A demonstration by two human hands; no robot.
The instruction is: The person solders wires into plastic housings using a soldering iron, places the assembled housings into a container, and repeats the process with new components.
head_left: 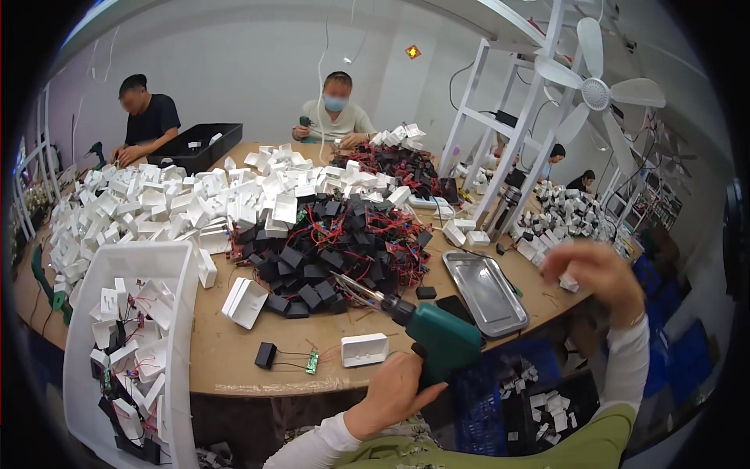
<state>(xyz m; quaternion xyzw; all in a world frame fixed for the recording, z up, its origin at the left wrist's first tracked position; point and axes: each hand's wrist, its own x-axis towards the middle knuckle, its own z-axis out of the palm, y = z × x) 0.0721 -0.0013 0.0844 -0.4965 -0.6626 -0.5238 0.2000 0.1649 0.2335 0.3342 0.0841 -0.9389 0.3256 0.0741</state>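
Observation:
My left hand (393,391) is wrapped round the lower part of a green pistol-shaped soldering gun (447,341), whose long metal tip points up and left toward the heap. Off to the right, my right hand (600,280) is raised near the table's edge; its fingers are smeared by motion. Just left of the gun lies a white plastic case half (365,350), hollow side up. Beside it a black block (266,356) is joined by thin wires to a small green circuit board (312,363). Another white case (244,303) stands a little farther back.
A big pile of white cases (180,195) and a heap of black blocks with red wires (344,250) cover the table's middle. A translucent bin (190,313) stands at left, a metal tray (486,291) at right. Two people sit across; a fan (595,94) hangs upper right.

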